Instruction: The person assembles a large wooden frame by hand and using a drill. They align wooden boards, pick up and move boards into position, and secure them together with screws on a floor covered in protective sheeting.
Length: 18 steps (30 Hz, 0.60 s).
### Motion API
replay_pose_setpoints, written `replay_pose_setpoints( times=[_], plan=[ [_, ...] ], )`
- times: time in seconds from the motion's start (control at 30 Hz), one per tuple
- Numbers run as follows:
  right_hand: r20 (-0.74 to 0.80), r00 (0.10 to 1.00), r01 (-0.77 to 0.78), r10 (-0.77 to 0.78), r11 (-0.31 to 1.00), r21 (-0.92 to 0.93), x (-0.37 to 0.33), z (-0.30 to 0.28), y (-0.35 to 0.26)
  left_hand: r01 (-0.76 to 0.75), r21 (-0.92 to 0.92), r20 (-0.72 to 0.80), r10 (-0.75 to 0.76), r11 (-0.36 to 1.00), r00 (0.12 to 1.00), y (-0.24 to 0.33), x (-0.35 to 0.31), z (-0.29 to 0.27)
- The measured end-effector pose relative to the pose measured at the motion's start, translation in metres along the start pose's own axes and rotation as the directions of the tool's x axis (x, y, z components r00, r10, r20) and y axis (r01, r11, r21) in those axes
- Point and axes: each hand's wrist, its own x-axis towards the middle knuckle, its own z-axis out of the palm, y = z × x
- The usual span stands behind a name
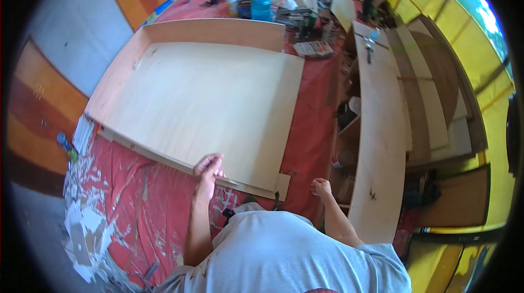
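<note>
A large pale plywood panel (213, 96) lies flat in front of me, with upright wooden boards (218, 30) along its far and left sides. Over its near edge is my left hand (209, 167), fingers curled together; whatever they hold, if anything, is too small to make out. Just right of that hand, a thin pale sliver (228, 181) lies at the panel's edge. My right hand (321, 187) hangs closed above the red floor covering, between the panel and a long wooden bench (379, 129). Its inner side is hidden, so I cannot see anything in it.
A hammer-like tool (369, 52) lies on the bench, whose open shelves hold a tin (343, 158). Large boards (431, 91) lean at the right. Beyond the panel are a blue water jug (261, 8), clutter and two people. Paper scraps (87, 222) litter the left floor.
</note>
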Motion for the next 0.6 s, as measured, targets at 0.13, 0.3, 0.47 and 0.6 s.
replay_pose_setpoints(
  times=[0.13, 0.3, 0.47, 0.6],
  plan=[
    [0.097, 0.992, -0.072, 0.079, 0.995, -0.076, 0.001, -0.016, 0.071, -0.343, -0.294, 0.519, 0.45, 0.892, 0.727, 0.139, -0.052, 0.15],
    [0.215, 0.976, 0.167, -0.026, 0.725, -0.668, -0.033, -0.03, 0.186, -0.009, -0.553, 0.807, 0.537, 0.833, 0.247, 0.226, -0.122, 0.27],
    [0.045, 0.999, 0.033, 0.009, 0.541, -0.84, -0.071, -0.123, 0.317, 0.43, -0.451, 0.868, 0.496, 0.782, 0.009, 0.219, -0.131, 0.323],
    [-0.147, 0.953, -0.303, 0.265, 0.807, -0.507, -0.129, -0.12, 0.3, 0.501, -0.578, 0.79, 0.595, 0.645, 0.145, 0.199, -0.167, 0.359]
  ],
)
